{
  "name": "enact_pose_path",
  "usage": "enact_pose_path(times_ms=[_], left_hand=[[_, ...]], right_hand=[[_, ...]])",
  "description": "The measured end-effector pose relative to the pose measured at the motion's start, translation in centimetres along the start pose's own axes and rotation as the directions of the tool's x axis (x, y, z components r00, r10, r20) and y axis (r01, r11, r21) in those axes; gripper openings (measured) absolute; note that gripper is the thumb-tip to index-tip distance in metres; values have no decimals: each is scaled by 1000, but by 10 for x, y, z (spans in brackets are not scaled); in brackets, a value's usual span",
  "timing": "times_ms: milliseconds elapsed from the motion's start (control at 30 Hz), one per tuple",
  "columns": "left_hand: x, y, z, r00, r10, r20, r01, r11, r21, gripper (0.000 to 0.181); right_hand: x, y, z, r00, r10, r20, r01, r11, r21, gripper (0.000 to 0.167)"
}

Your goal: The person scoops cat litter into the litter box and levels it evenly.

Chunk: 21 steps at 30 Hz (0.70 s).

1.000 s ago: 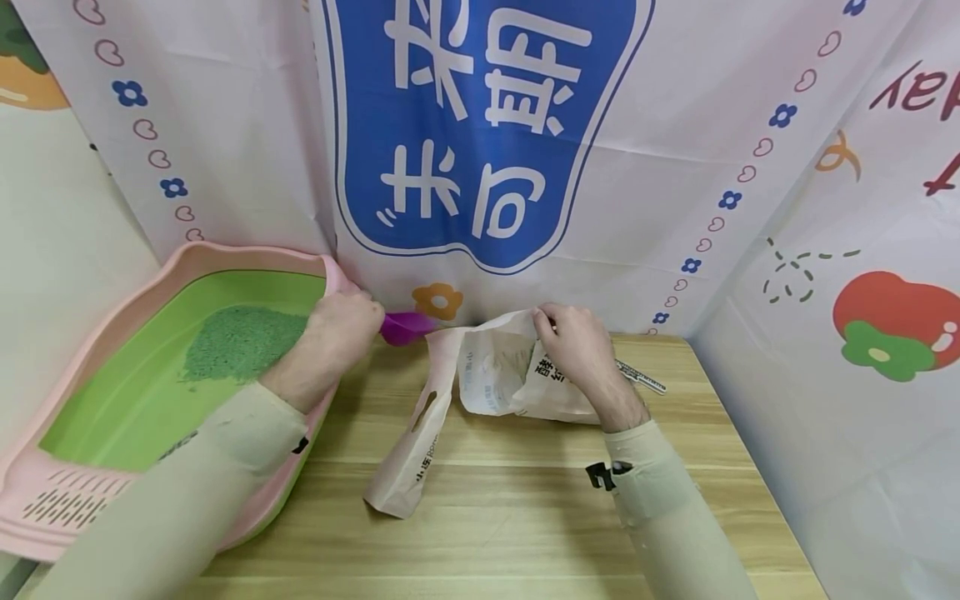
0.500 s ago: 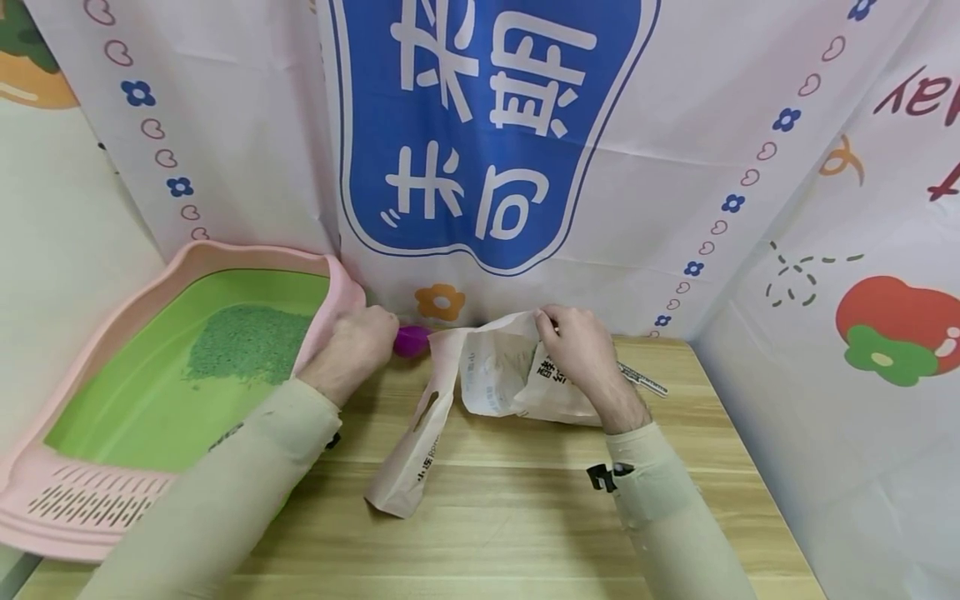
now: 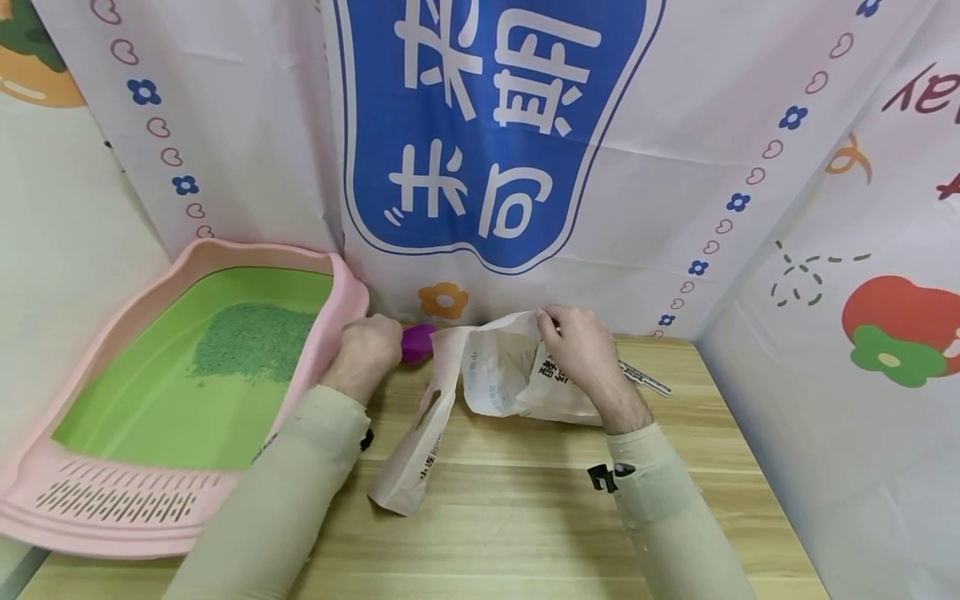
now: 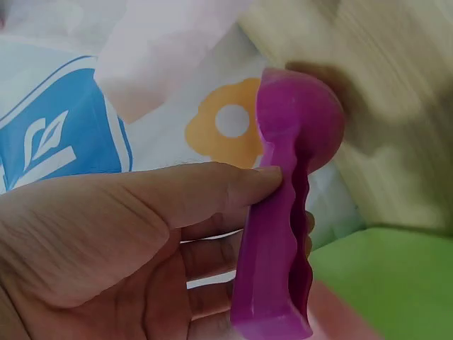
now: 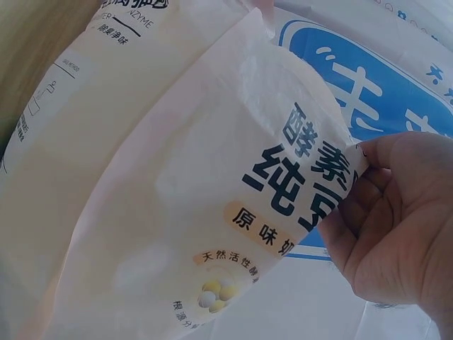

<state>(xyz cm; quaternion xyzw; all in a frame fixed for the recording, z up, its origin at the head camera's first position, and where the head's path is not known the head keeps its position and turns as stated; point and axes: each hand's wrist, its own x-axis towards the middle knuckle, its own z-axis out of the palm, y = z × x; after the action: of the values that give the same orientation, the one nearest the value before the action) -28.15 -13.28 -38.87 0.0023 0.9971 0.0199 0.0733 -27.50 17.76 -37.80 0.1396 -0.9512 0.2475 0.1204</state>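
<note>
In the head view my left hand (image 3: 367,352) is just right of the pink-rimmed litter tray (image 3: 347,300). It grips a purple scoop (image 3: 417,343) by the wavy-edged handle; in the left wrist view the thumb lies along the scoop (image 4: 267,262), its rounded bowl pointing away. My right hand (image 3: 583,354) pinches the upper edge of a pale printed litter bag (image 3: 558,396), whose cut mouth gapes toward the scoop. A torn strip of the bag with a handle slot hangs down to the left. The right wrist view shows thumb and fingers on the bag's edge (image 5: 283,184).
Green granules (image 3: 251,342) lie heaped in the tray's green base (image 3: 180,417). A ruler-like strip (image 3: 647,379) lies behind my right wrist on the wooden table (image 3: 495,525). A printed cloth (image 3: 645,250) hangs right behind the table, and side walls stand left and right.
My left hand has moved right and slightly down, away from the tray's rim, bringing the scoop close to the bag's mouth. My right hand keeps its hold on the bag.
</note>
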Motion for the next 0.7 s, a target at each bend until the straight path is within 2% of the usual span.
enact_pose_path(times_ms=[100, 233, 333, 433, 533, 633, 700], left_hand=[[8, -3, 13, 1000, -5, 12, 5, 999, -32, 24], [30, -11, 35, 998, -17, 59, 20, 999, -48, 24], [44, -16, 45, 995, -27, 100, 31, 999, -42, 24], [43, -16, 44, 993, -31, 117, 37, 998, -50, 23], [31, -14, 33, 994, -24, 102, 32, 997, -69, 22], [16, -11, 22, 999, -11, 50, 15, 995, -97, 26], [10, -9, 16, 1000, 16, -3, -16, 993, -114, 32]], right_hand=[[1, 1, 0, 1000, 1, -2, -1, 1000, 2, 41], [1, 1, 0, 1000, 1, -3, 0, 1000, 3, 40], [1, 0, -1, 1000, -1, -3, 1, 1000, 2, 41], [1, 1, -1, 1000, 0, -1, 0, 1000, 3, 41], [0, 1, 0, 1000, 2, 1, -2, 1000, 4, 41], [0, 0, 0, 1000, 4, 2, -4, 1000, 7, 41], [0, 0, 0, 1000, 4, 3, -4, 1000, 8, 41]])
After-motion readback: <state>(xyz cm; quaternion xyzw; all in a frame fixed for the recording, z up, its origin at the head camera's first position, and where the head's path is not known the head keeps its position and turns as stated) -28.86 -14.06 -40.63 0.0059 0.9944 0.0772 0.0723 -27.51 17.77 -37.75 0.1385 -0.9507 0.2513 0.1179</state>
